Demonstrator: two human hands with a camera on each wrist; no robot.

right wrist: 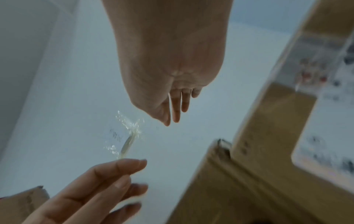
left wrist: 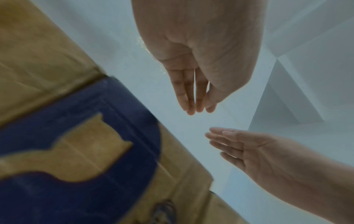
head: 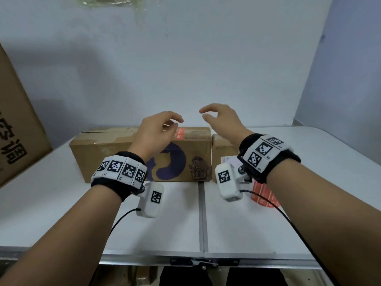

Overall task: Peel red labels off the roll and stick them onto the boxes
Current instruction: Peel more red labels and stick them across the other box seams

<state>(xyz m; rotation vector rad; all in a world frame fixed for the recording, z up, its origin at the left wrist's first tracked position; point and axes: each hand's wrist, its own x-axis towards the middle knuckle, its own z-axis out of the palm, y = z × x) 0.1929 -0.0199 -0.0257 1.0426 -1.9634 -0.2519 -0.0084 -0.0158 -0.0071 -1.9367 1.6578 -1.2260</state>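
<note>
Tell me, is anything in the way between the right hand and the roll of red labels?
Nothing on the table blocks it. The right hand hangs empty above the boxes, and the label roll lies under that same forearm, partly hidden by the wrist camera.

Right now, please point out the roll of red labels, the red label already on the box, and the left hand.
roll of red labels (head: 262,194), head view, its side.
red label (head: 179,134), head view, its middle.
left hand (head: 153,134), head view, its back.
</note>
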